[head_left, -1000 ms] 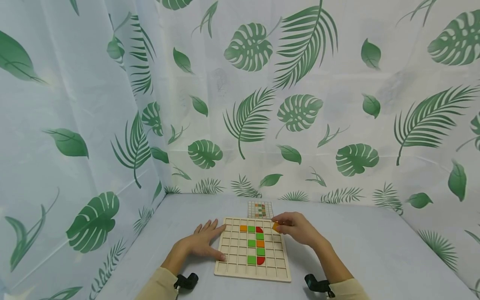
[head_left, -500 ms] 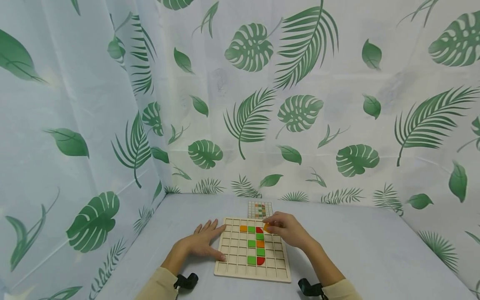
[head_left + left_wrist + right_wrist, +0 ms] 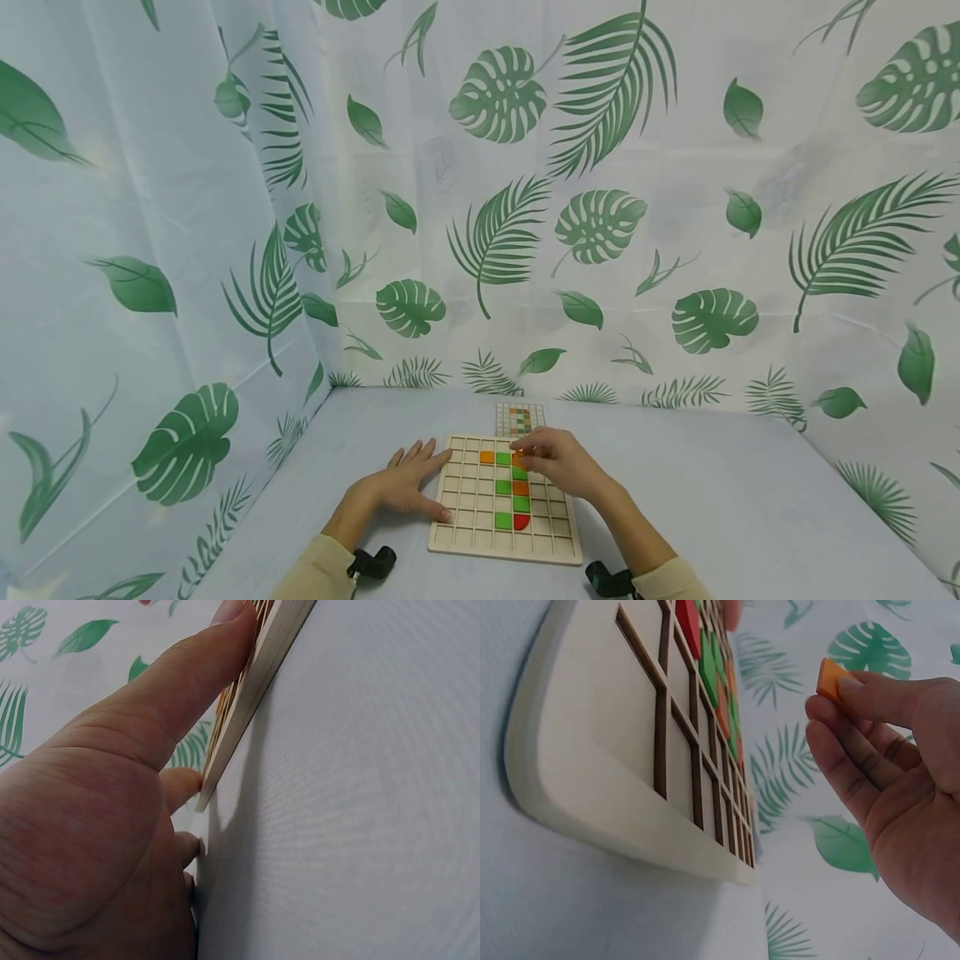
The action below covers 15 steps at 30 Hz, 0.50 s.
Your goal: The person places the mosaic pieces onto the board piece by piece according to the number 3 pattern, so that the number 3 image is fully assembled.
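A pale wooden grid board [image 3: 472, 537] lies on the table, with several green and orange square tiles set in its cells. A red tile with one rounded corner [image 3: 521, 522] sits near the bottom of the pattern. My left hand [image 3: 402, 487] has its fingers spread, the thumb and index finger resting on the board's left edge. My right hand [image 3: 567, 463] pinches an orange tile [image 3: 829, 679] between thumb and fingertips, above the upper part of the board. In the right wrist view the tile is lifted clear of the grid. In the head view, the fingers and tile hide the upper red tile.
Behind the board lies a pattern card [image 3: 507, 421] printed with a similar coloured grid, partly covered by the right hand. A pale cloth [image 3: 697, 500] covers the table. Leaf-printed curtains [image 3: 502, 350] stand at the back and left.
My right hand has moved left with the orange tile, from the board's upper right to over the upper red tile. The left hand and the board have stayed put.
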Motion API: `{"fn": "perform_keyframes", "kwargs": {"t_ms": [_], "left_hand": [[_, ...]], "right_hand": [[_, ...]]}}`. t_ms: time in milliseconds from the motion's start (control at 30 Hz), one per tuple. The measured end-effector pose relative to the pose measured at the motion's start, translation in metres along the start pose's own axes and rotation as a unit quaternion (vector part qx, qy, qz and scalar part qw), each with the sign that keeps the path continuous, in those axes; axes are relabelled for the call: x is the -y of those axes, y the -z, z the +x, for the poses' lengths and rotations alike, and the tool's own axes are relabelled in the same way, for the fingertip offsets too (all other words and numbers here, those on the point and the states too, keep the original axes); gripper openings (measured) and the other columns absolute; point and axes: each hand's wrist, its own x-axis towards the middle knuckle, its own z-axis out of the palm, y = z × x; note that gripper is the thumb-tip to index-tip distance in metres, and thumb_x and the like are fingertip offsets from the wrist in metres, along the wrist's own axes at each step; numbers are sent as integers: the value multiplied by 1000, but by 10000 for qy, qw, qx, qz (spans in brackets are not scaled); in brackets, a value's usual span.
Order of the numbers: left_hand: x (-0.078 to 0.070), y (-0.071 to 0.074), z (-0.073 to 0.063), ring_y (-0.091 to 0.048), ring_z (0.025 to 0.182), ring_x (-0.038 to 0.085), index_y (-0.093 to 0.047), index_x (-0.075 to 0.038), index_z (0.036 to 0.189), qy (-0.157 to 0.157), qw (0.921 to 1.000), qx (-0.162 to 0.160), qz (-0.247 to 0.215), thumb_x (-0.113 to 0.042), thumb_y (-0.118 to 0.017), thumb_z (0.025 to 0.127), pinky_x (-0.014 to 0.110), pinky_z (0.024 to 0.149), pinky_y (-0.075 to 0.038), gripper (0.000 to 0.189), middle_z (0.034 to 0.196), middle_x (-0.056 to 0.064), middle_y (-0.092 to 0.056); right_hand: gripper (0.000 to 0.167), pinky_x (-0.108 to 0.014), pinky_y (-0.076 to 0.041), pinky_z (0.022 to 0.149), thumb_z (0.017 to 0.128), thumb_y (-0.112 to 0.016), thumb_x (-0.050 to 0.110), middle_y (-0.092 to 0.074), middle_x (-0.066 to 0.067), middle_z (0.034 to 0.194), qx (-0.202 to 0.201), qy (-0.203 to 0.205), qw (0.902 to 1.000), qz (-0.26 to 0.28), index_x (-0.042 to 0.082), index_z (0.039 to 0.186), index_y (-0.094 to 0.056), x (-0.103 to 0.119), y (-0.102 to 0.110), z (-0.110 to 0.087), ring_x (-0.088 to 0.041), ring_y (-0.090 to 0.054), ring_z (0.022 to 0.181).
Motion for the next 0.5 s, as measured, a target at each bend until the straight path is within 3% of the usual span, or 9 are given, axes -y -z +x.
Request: {"fn": "perform_keyframes", "kwargs": {"t_ms": [500], "left_hand": [[2,-2,1,-3,162,43,-25,-21,167,-1,10000,-19,-39,-75,-76,77,67,128,-3,117,174,20,-9]], "right_hand": [[23,-22,-53,67,98,-72,11,-74,0,100,375,288,9986,248,6,120,-77,9,-15,4,-10,-58,80]]}}
